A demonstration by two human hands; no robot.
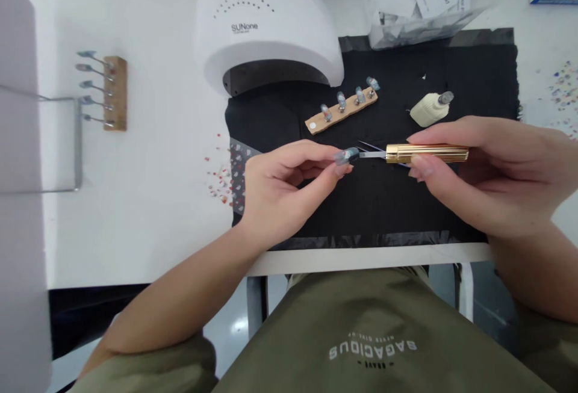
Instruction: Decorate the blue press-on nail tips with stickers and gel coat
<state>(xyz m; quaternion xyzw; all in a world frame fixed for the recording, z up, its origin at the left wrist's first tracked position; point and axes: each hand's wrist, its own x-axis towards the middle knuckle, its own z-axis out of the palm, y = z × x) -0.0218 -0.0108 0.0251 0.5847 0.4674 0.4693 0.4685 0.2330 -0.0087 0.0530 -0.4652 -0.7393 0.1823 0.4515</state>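
Observation:
A blue-grey artificial nail [347,156] is pinched between the thumb and forefinger of my left hand [293,185]. My right hand [487,170] grips the gold-handled nail polish brush [427,153] between thumb and fingers, its thin stem pointing left. The stem's end meets the nail, or sits just over it; the bristles are hard to make out. Behind the brush lies a slim pointed tool [368,145], partly covered. A cream bottle [428,110] with a grey neck lies tilted on the black cloth [383,206], above my right hand.
A wooden strip [341,113] bearing several nails lies near a white nail lamp [271,26]. Another wooden stand [116,93] with nails is at left. A clear box [415,32] holds alcohol pad packets. A patterned sheet [238,170] and scattered bits [220,185] lie left of my left hand.

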